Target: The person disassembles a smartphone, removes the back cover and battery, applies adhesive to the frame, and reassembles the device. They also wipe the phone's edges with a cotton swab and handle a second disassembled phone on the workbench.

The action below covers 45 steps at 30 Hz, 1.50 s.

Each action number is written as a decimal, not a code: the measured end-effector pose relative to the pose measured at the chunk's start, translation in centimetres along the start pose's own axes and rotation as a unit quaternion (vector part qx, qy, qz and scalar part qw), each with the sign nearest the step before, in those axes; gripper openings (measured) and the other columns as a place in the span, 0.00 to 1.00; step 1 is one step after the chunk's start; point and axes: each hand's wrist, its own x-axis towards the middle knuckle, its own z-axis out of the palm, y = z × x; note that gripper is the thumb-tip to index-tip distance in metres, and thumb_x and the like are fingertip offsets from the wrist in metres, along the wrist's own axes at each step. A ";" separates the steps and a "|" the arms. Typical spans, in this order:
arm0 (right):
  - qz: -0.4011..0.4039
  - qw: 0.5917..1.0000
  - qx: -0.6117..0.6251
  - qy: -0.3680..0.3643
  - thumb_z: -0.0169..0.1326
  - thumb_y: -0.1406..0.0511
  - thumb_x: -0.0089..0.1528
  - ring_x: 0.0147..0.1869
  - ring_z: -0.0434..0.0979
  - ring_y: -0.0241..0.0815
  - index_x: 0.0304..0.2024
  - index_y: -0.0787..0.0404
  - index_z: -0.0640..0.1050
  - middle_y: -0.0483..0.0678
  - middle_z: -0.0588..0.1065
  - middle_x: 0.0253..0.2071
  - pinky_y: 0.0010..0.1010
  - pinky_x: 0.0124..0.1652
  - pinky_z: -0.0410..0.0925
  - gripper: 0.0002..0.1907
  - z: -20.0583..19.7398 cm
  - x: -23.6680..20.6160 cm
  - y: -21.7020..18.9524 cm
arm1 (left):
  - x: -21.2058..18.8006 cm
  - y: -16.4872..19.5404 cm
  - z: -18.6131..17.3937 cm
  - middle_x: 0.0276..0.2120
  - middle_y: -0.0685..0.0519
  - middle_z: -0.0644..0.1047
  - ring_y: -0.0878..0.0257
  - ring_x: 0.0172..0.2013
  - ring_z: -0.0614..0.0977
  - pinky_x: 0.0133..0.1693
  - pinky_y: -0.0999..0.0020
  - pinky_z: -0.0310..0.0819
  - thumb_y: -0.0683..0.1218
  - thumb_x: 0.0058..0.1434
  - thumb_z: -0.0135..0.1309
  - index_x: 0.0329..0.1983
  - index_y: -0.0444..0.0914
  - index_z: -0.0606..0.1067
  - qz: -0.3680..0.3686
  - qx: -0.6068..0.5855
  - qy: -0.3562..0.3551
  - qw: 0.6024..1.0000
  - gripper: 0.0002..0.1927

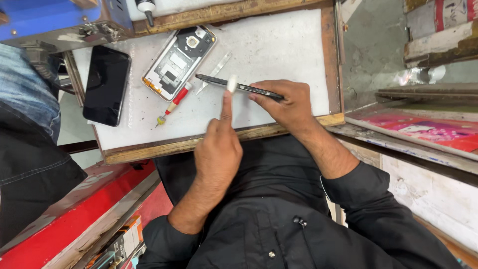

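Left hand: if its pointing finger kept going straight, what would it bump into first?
The left hand points up the board with a white pad on its fingertip, already at the thin dark panel held edge-on by the right hand. It would likely meet that panel first.

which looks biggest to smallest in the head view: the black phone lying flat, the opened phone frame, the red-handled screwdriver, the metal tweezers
1. Black phone and opened phone frame: near alike, too close to rank.
2. Red-handled screwdriver.
3. Metal tweezers, slightly shorter and thinner than the screwdriver.
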 end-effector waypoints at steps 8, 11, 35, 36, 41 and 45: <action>0.071 0.997 -0.002 -0.011 0.69 0.66 0.61 0.36 0.85 0.36 0.44 0.61 0.85 0.51 0.84 0.37 0.25 0.34 0.75 0.10 0.2 0.5 -0.4 | 0.1 1.2 1.5 0.30 0.48 0.72 0.52 0.22 0.76 0.23 0.56 0.74 0.39 0.62 0.52 0.77 0.40 0.58 0.057 0.046 0.003 0.997 0.38; 0.049 0.999 -0.001 -0.015 0.69 0.66 0.61 0.39 0.85 0.36 0.45 0.61 0.85 0.51 0.84 0.39 0.24 0.36 0.76 0.10 0.0 0.3 -0.4 | 0.5 -1.2 0.0 0.29 0.49 0.71 0.51 0.22 0.75 0.23 0.56 0.72 0.38 0.65 0.51 0.78 0.39 0.58 0.008 0.055 0.025 0.998 0.37; 0.060 0.998 -0.024 -0.013 0.70 0.66 0.60 0.37 0.84 0.38 0.42 0.62 0.85 0.51 0.84 0.37 0.25 0.35 0.74 0.10 -0.1 1.0 -0.8 | 0.0 -1.3 2.0 0.31 0.46 0.75 0.51 0.23 0.78 0.25 0.56 0.75 0.39 0.64 0.53 0.77 0.40 0.55 0.027 0.039 -0.015 0.999 0.39; 0.037 0.999 -0.019 -0.011 0.69 0.66 0.61 0.39 0.85 0.38 0.43 0.62 0.85 0.51 0.84 0.39 0.25 0.37 0.74 0.09 -0.2 0.9 -0.9 | 0.2 -2.5 1.1 0.31 0.46 0.74 0.50 0.24 0.78 0.25 0.56 0.75 0.39 0.65 0.52 0.78 0.39 0.54 0.005 0.051 -0.012 0.999 0.39; 0.005 0.998 -0.009 -0.062 0.67 0.67 0.62 0.42 0.85 0.38 0.45 0.61 0.85 0.51 0.84 0.42 0.26 0.40 0.76 0.10 -1.0 1.2 -1.3 | 1.5 -5.1 -2.5 0.33 0.42 0.77 0.44 0.30 0.81 0.32 0.50 0.76 0.36 0.66 0.50 0.79 0.42 0.55 -0.037 0.021 0.023 0.999 0.38; -0.034 0.994 -0.047 -0.093 0.67 0.67 0.61 0.44 0.85 0.42 0.46 0.63 0.84 0.53 0.83 0.42 0.29 0.43 0.76 0.11 -1.4 1.8 -1.5 | 0.8 -4.2 -2.6 0.38 0.41 0.78 0.42 0.35 0.81 0.36 0.50 0.76 0.35 0.71 0.48 0.80 0.42 0.56 -0.012 -0.034 0.096 0.995 0.35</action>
